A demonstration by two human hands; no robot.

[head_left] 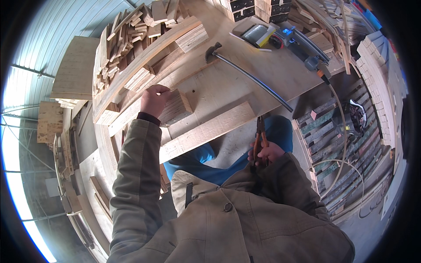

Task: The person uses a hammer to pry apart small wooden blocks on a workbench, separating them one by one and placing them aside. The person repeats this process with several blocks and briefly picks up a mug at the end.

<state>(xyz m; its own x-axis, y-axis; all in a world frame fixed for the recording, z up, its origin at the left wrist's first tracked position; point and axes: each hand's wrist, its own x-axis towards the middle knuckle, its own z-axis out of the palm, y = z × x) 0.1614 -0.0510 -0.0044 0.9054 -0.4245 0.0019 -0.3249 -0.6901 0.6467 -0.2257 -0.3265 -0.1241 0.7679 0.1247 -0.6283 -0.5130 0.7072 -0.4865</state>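
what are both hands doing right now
Left hand: curled closed beside the wood block; whether it holds anything small cannot be told.
Right hand: closed, holding the orange-handled pliers.

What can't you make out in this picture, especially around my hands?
All in the head view:
Left hand: its curled fingers hide whether they pinch anything small.
Pliers: the right hand's fingers cover part of the handles; the tips are too small and dark.
Dark object over the slatted pallet: too blurred to identify.
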